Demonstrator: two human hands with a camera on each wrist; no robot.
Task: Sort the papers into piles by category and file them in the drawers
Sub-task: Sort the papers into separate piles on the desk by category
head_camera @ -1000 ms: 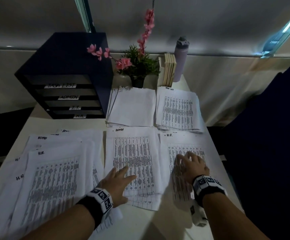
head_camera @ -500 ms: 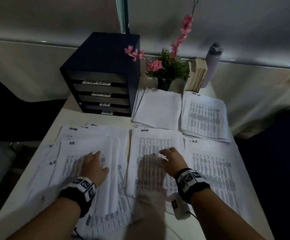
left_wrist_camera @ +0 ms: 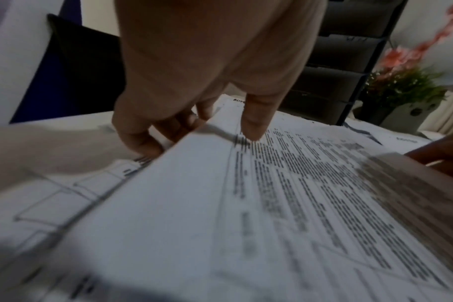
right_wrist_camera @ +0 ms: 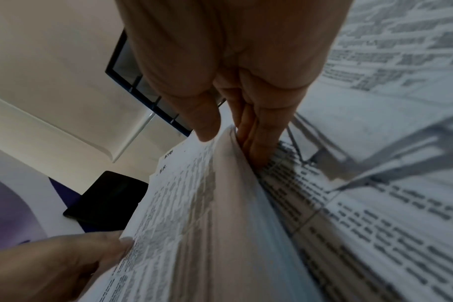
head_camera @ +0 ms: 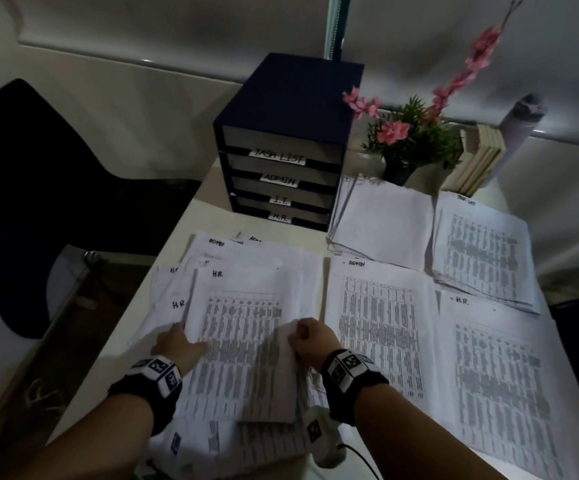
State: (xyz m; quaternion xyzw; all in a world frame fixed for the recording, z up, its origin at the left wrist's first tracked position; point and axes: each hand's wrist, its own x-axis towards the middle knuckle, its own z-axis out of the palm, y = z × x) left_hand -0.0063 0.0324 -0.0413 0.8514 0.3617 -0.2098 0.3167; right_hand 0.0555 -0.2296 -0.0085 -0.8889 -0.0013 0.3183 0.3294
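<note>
Since the top sheet is marked H.R., the right hand [head_camera: 310, 337] is pinching the H.R. sheet [head_camera: 243, 341] by its right edge w/ curled fingers [right_wrist_camera: 256, 130] while the left hand [head_camera: 177, 342] is gripping its left edge, thumb on top, prob to lift it off the unsorted heap [head_camera: 219, 258] on the desk [head_camera: 191, 216] toward the H.R. pile [head_camera: 502, 368].

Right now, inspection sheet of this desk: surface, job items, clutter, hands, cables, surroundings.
Surface: white table, mostly under paper.
Job's things: H.R. sheet lifted off the unsorted heap; ADMIN pile; H.R. pile; blank-topped pile; far right pile; drawer unit labelled TASK LIST, ADMIN, I.T., H.R.
Clutter: potted flowers, books, bottle.
Hands: left hand and right hand pinch the sheet's edges.
Cables: thin black cable under right wrist.
Surroundings: dark chair, pale wall.
</note>
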